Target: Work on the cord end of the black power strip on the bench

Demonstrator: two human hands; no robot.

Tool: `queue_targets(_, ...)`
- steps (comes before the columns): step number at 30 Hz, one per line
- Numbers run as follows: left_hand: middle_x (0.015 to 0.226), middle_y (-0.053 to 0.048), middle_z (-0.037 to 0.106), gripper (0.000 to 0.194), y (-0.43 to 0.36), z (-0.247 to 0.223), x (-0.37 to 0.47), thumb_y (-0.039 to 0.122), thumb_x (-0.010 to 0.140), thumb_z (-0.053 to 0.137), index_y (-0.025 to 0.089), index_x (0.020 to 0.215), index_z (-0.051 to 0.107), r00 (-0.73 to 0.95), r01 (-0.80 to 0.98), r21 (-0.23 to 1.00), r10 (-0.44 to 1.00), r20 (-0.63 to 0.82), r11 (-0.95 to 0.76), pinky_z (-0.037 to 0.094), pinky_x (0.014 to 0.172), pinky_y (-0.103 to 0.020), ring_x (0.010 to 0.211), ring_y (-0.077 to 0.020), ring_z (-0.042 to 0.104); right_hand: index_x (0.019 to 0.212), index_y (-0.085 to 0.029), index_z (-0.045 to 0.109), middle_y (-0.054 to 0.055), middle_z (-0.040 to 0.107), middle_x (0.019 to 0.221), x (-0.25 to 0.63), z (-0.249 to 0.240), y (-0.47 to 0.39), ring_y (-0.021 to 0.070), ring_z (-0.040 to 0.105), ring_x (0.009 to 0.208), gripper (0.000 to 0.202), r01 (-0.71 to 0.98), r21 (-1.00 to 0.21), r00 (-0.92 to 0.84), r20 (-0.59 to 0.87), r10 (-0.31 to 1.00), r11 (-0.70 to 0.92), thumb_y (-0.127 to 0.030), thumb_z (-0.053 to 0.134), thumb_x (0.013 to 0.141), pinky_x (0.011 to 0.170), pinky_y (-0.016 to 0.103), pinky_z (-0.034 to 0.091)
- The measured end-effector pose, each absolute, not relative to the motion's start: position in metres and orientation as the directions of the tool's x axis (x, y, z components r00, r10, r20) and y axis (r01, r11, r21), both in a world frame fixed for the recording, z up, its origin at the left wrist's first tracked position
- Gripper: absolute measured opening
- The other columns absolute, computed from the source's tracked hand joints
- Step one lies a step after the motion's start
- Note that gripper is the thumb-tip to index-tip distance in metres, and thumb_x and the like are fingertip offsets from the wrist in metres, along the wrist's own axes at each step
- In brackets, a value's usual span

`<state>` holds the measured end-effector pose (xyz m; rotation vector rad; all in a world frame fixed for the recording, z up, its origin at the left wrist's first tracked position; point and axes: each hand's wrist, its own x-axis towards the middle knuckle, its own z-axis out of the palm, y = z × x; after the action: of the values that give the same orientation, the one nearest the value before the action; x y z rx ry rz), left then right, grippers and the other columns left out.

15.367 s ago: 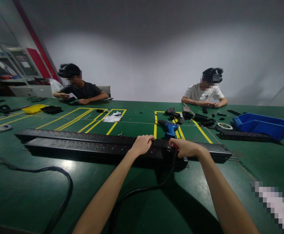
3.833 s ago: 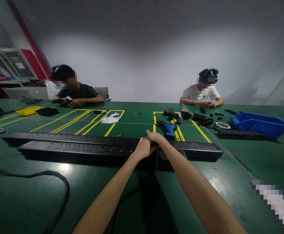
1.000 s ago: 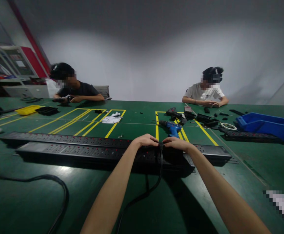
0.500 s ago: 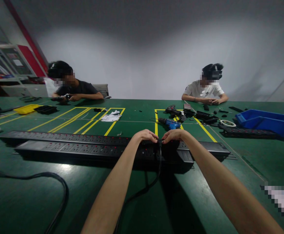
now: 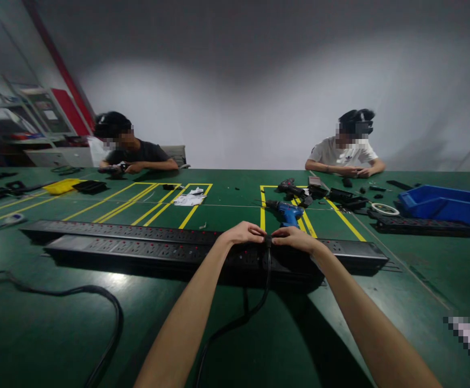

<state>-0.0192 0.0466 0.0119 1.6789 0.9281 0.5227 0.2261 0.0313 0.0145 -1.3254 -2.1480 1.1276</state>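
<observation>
Two long black power strips (image 5: 146,247) lie side by side across the green table, with rows of sockets and small red marks on top. Over the right part of the nearer strip, my left hand (image 5: 243,233) and my right hand (image 5: 293,238) meet at a black plug (image 5: 268,238). Both hands pinch it from either side with closed fingers. Its black cable (image 5: 265,285) hangs down over the strip's front and curves toward me. Whether the plug sits in a socket cannot be made out.
Beyond my right hand lies a blue cordless drill (image 5: 287,211), with a second drill (image 5: 291,187) behind. At right stand a blue bin (image 5: 440,202) and a roll of tape (image 5: 385,209). Another thick cable (image 5: 113,307) loops at left. Two people (image 5: 135,153) sit across the table.
The whole view has shifted slightly to the right and down. My hands stay at the plug, and the right hand lies a little lower and flatter over the strip.
</observation>
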Motion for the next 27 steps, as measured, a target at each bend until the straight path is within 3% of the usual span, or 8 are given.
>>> queue_targets(6,0.109,-0.011,0.073,0.047,0.050,0.005,-0.020,0.031,0.068,0.080,0.012,0.111,0.072,0.637,0.280,0.947,0.768,-0.062,-0.157,0.049,0.093,-0.034,0.097,-0.0213,0.067,0.119,-0.028,0.070,0.002,0.068,0.123,0.224,0.015,0.014,0.0270,0.060,0.116,0.042,0.748,-0.590,-0.376,0.004,0.927,0.306,-0.047,0.062,0.082,0.100,0.038,0.043)
queue_targets(10,0.110,-0.012,0.073,0.046,0.047,0.003,-0.022,0.030,0.071,0.078,0.013,0.113,0.071,0.623,0.286,0.941,0.781,-0.039,-0.182,0.049,0.095,-0.036,0.101,-0.0222,0.066,0.121,-0.030,0.068,0.001,0.069,0.121,0.221,0.017,0.006,0.0262,0.061,0.112,0.045,0.817,-0.475,-0.352,0.040,0.935,0.327,-0.048,0.063,0.079,0.095,0.036,0.044)
queue_targets(15,0.118,-0.011,0.071,0.057,0.040,0.007,-0.021,0.019,0.064,0.081,0.015,0.119,0.068,0.666,0.313,0.913,0.746,-0.015,-0.261,0.046,0.100,-0.036,0.110,-0.0234,0.064,0.121,-0.030,0.067,0.001,0.069,0.119,0.219,0.019,0.003,0.0247,0.063,0.108,0.047,0.834,-0.445,-0.343,0.043,0.938,0.325,-0.051,0.062,0.079,0.089,0.033,0.045)
queue_targets(19,0.115,-0.010,0.072,0.052,0.039,0.005,-0.017,0.015,0.069,0.074,0.015,0.121,0.067,0.626,0.379,0.886,0.779,-0.032,-0.268,0.047,0.098,-0.035,0.105,-0.0220,0.066,0.120,-0.031,0.068,-0.001,0.069,0.118,0.219,0.021,0.003,0.0241,0.063,0.108,0.046,0.841,-0.447,-0.324,0.034,0.945,0.305,-0.050,0.064,0.078,0.089,0.032,0.045)
queue_targets(23,0.113,-0.004,0.073,0.052,0.039,0.003,-0.014,0.020,0.068,0.074,0.021,0.119,0.068,0.560,0.506,0.813,0.827,-0.057,-0.287,0.045,0.101,-0.036,0.107,-0.0221,0.066,0.117,-0.033,0.068,-0.002,0.070,0.118,0.215,0.020,0.003,0.0232,0.063,0.107,0.042,0.855,-0.436,-0.295,0.037,0.955,0.281,-0.048,0.062,0.079,0.086,0.031,0.043)
queue_targets(27,0.112,0.003,0.073,0.044,0.030,0.009,-0.011,0.030,0.070,0.072,0.030,0.114,0.069,0.477,0.639,0.695,0.879,-0.019,-0.331,0.041,0.106,-0.036,0.109,-0.0211,0.065,0.107,-0.030,0.072,0.000,0.073,0.109,0.208,0.013,0.001,0.0230,0.064,0.101,0.032,0.898,-0.376,-0.202,0.113,0.973,0.230,-0.043,0.049,0.088,0.085,0.032,0.041)
